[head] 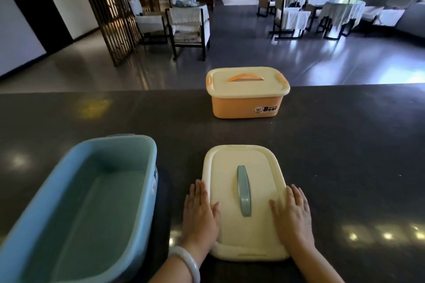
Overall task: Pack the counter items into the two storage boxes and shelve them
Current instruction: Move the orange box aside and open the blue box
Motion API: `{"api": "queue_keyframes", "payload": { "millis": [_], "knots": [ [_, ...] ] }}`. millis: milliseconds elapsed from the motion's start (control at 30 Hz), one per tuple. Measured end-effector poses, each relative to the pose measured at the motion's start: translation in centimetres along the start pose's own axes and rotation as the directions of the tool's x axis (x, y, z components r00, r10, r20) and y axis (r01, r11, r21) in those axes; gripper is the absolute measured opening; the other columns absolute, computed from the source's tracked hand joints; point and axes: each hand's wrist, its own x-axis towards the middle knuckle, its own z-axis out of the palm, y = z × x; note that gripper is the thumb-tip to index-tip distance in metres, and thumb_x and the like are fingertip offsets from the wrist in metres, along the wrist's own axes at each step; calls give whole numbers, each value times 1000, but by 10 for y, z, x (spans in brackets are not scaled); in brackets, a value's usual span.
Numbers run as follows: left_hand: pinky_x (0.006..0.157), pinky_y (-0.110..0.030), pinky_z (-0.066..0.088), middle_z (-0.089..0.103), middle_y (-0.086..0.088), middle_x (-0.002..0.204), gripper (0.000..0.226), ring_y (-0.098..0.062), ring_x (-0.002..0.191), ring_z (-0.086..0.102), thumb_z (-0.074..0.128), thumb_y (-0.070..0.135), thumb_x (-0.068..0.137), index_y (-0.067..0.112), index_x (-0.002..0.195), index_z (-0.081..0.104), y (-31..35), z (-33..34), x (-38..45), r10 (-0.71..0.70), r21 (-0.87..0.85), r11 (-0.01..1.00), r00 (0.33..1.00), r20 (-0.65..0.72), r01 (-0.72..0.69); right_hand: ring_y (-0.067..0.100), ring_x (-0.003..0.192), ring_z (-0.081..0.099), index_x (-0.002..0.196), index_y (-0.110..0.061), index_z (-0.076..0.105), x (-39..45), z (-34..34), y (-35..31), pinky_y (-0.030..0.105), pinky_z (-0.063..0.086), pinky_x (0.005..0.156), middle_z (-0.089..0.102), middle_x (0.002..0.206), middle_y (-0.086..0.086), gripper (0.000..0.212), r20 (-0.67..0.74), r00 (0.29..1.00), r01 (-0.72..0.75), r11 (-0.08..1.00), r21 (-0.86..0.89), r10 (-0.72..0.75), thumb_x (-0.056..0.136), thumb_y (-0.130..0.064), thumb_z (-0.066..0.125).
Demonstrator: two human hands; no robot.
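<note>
Cream lid [245, 202] with blue-grey handle flat on near counter [345, 145], left hand [201, 211] and right hand [293, 210] flanking, fingers straight, together; lift level by both edges, seat squarely on open blue box [27, 232] left.

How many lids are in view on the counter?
2. One cream lid with an orange handle sits closed on the orange box at the far edge; the other, blue-handled, lies flat between both hands.
</note>
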Motion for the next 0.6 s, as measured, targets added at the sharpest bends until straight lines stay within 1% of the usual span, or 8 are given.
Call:
{"api": "queue_keyframes", "payload": {
  "millis": [133,200,300,367,400,433,500,600],
  "knots": [
    [118,-35,-8,-15,-2,161,71,-18,147,-14,26,46,102,16,151,-15,1,-11,0,4,44,999,997,78,-8,19,147,-1,152,-12,9,-3,-4,-4,35,1,120,7,160,4,71,27,1000,-11,1000,-20,12,98,-50,33],
    [119,-35,-7,-14,0,161,71,-16,147,-15,30,45,101,19,152,-12,5,-24,-2,53,24,998,996,74,-55,20,147,-2,152,-12,9,-3,-6,-9,36,1,120,7,160,5,71,14,1000,-17,1000,-16,17,98,-50,33],
    [116,-27,-7,-2,6,162,65,-5,144,-12,35,42,101,23,154,4,11,-51,-13,200,-38,979,978,-56,-202,19,147,-2,152,-13,11,-8,-9,-30,35,3,118,7,160,4,71,-33,998,48,999,-13,-48,96,-49,35],
    [117,-24,-5,7,10,161,59,1,144,-8,39,40,100,24,153,17,11,-79,-22,275,-58,956,945,-178,-289,18,146,5,151,-16,17,-15,-7,-56,36,8,118,11,159,2,68,-22,991,131,991,33,-130,95,-47,39],
    [119,-25,0,13,10,160,57,0,145,-3,41,38,100,24,152,24,10,-93,-26,294,-53,948,926,-235,-314,18,146,10,151,-18,19,-20,-6,-70,38,12,118,13,159,0,66,9,988,156,985,79,-157,95,-45,42],
    [120,-26,6,18,10,159,55,-1,146,3,43,37,100,23,150,29,4,-109,-30,290,-48,947,912,-290,-317,18,145,15,150,-21,22,-25,-3,-86,39,16,119,16,158,-1,64,48,981,181,974,135,-189,95,-43,45],
    [118,-25,13,25,10,156,51,-3,145,13,47,36,99,24,147,37,-14,-140,-38,227,-54,963,902,-369,-264,17,142,24,147,-24,27,-37,4,-116,40,24,116,24,155,-2,59,112,956,243,946,214,-271,94,-42,48],
    [118,-26,13,28,10,154,49,-4,144,16,47,36,98,24,145,39,-60,-179,-48,61,-80,991,908,-414,-103,16,132,40,143,-33,31,-59,16,-154,37,33,109,36,148,-7,54,196,918,290,921,262,-345,93,-47,48]
  ]
}}
